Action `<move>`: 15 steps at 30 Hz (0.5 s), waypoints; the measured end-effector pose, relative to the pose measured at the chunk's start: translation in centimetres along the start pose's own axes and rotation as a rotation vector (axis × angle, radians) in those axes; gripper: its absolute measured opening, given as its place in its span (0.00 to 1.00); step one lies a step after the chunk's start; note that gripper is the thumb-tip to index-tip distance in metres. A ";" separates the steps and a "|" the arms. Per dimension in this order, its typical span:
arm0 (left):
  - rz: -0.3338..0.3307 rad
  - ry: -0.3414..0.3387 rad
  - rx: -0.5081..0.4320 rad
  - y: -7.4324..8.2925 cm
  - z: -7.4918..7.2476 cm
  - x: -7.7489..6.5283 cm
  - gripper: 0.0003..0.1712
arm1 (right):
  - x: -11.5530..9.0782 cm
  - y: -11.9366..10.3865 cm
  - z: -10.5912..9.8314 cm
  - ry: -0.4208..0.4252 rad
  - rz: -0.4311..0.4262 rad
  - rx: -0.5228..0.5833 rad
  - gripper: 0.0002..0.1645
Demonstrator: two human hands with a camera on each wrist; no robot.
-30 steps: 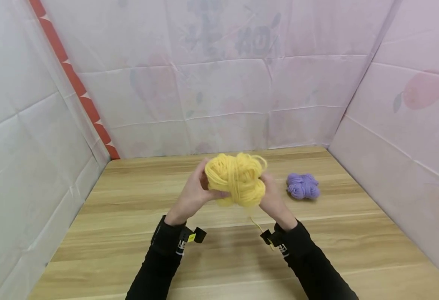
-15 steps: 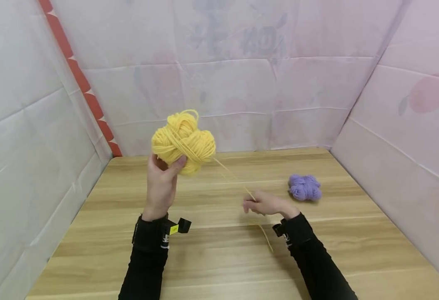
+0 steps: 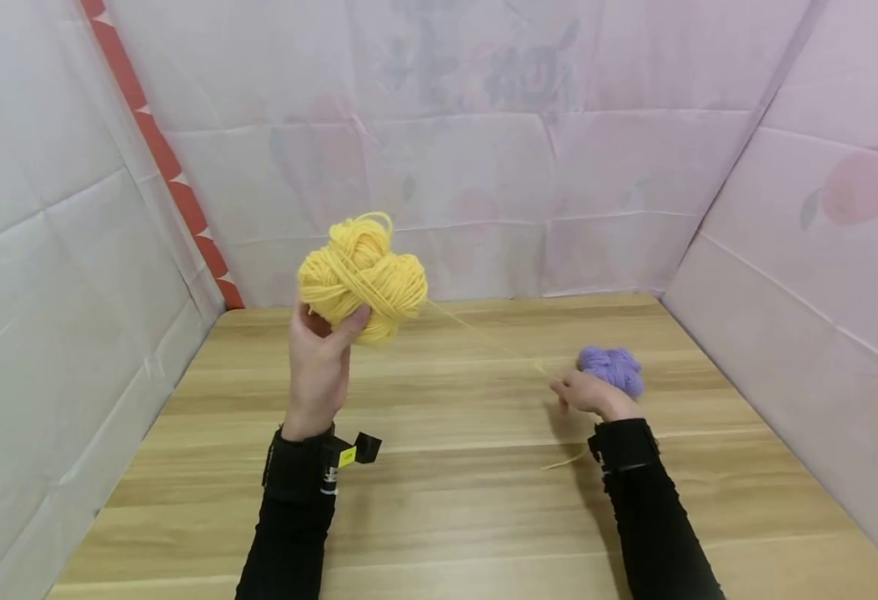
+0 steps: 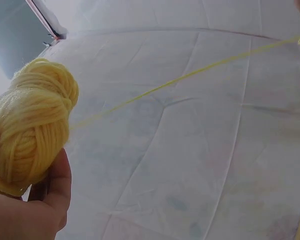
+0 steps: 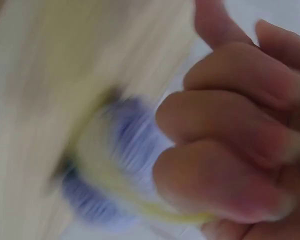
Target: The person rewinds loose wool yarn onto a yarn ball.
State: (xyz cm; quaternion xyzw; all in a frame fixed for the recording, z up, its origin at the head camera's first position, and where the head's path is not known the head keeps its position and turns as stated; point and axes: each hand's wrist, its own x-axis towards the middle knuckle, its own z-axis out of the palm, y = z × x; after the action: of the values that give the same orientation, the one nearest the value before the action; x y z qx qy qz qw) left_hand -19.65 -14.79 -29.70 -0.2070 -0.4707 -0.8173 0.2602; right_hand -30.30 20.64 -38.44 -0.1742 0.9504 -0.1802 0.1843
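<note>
My left hand grips a skein of yellow yarn from below and holds it up above the table. From the skein's right side a thin yellow strand runs taut down to my right hand. Curled right fingers hold that strand, and a loose tail hangs below the hand. In the left wrist view the yellow skein sits against the fingers and thumb. A smaller purple skein lies just behind my right hand, which partly covers it.
The wood-grain table spreads under both arms. White sheeting walls it in at the back and both sides, with a red strip at the back left corner.
Both hands were at the yellow skein. My left hand has carried it up and left, while the right has let go of the skein and drawn the strand out rightward, near the purple skein.
</note>
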 end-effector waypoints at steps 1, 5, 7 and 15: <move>-0.004 0.010 -0.002 0.0 -0.1 -0.1 0.33 | 0.0 0.7 0.0 0.004 0.012 -0.029 0.26; -0.035 0.013 0.013 0.0 -0.2 -0.2 0.34 | -0.2 2.1 -0.1 -0.013 0.064 -0.005 0.24; -0.041 0.006 0.021 0.0 -0.3 -0.3 0.34 | -0.2 2.1 -0.1 -0.020 0.079 0.049 0.23; -0.016 0.051 0.003 0.3 -0.6 -0.1 0.32 | 0.2 1.1 -0.7 0.012 0.045 0.120 0.22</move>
State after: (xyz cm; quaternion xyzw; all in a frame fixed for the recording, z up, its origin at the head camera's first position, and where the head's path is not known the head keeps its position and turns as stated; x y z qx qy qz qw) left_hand -19.38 -15.39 -29.82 -0.1819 -0.4666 -0.8236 0.2661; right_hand -31.04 21.70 -38.28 -0.1404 0.9426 -0.2340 0.1926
